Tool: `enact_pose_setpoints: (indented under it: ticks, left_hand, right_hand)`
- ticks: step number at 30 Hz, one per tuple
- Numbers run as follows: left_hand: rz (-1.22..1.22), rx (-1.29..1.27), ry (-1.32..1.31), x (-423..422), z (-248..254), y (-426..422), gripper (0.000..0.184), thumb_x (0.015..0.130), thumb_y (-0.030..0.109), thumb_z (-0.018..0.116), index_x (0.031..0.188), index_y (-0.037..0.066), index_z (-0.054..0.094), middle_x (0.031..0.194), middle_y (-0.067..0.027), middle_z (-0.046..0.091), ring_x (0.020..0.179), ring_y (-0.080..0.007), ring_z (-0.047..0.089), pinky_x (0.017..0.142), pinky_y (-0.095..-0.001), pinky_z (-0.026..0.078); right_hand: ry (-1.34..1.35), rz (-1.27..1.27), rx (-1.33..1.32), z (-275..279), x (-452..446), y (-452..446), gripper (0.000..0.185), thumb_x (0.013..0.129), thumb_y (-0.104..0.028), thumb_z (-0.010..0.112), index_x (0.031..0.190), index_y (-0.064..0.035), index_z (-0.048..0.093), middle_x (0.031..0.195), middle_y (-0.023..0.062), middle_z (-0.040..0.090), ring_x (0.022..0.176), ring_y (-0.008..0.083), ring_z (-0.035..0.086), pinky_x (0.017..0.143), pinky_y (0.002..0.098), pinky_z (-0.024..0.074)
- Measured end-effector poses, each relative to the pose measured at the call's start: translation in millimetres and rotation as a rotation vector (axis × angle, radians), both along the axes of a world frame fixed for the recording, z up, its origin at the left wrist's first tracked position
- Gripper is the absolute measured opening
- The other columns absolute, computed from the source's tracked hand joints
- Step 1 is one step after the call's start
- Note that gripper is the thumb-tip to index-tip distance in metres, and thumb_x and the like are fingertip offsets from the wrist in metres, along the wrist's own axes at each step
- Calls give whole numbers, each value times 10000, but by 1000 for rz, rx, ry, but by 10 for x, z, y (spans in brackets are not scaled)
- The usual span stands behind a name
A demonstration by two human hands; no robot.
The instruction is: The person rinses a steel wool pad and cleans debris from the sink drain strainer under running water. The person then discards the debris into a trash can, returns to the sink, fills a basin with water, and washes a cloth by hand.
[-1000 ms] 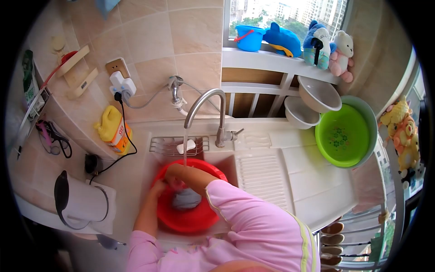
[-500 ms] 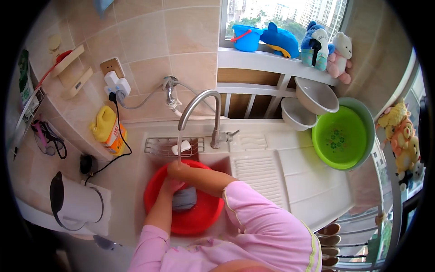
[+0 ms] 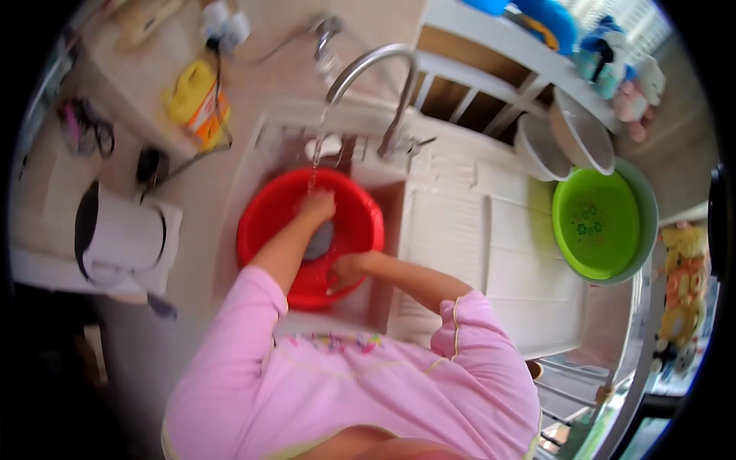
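A red basin [image 3: 245,230] sits in the sink under a thin stream of water from the curved faucet [image 3: 410,77]. A grey-blue cloth [image 3: 319,242] lies inside it, partly covered by my left forearm. My left hand [image 3: 317,205] is under the falling water at the cloth's far end; blur hides how its fingers are set. Lower in the basin, on the right of the cloth, is my right hand [image 3: 349,271]. Its blurred fingers point down and look apart, with nothing visible in them.
White soap [image 3: 323,146] rests on the rack behind the basin. A yellow jug [image 3: 198,103] and an electric kettle [image 3: 123,238] stand on the left. The ridged drainboard [image 3: 445,230] extends right toward a green basin [image 3: 598,222] and white bowls [image 3: 540,146].
My hands have come apart: the right has moved from under the stream to the basin's lower right, the left is now under the water. The whole view has shifted and tilted.
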State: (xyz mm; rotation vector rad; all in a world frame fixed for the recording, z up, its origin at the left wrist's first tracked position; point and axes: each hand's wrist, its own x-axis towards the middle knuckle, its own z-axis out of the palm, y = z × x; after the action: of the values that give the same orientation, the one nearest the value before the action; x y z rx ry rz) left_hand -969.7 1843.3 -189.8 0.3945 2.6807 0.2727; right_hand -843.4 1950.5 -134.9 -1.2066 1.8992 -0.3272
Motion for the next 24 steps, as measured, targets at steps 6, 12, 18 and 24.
enact_pose_setpoints:
  ticks: [6,12,18,24]
  left_hand:
    - [-120,32,6,340,246,-392,313,742,266,557,1009,101,554,1080,-139,517,1034,-307,475,878,-430,376]
    - [83,185,-14,834,-306,-1007,445,702,319,626,1078,103,525,1108,-164,496,1040,-321,466,891,-399,371]
    - [232,214,-110,1301,-426,-881,424,650,288,705,992,85,556,1052,-158,540,978,-308,517,816,-386,420]
    - [233,584,-123,1294,66,-846,205,725,193,648,860,60,569,816,-99,587,800,-234,563,708,-337,441]
  right_hand:
    - [-92,-102,142,-297,258,-253,661,701,-559,514,1112,-41,539,1129,190,513,1062,315,476,920,372,359]
    - [-142,-91,204,21,363,85,693,687,-582,508,1098,-25,546,1135,197,500,1074,325,457,917,371,354]
    - [-147,-91,221,-50,430,95,586,706,-523,542,1033,-38,581,1026,211,553,965,337,519,830,381,400]
    - [209,-699,31,-348,78,217,502,671,-309,671,1083,-53,541,1027,203,555,928,329,544,792,360,433]
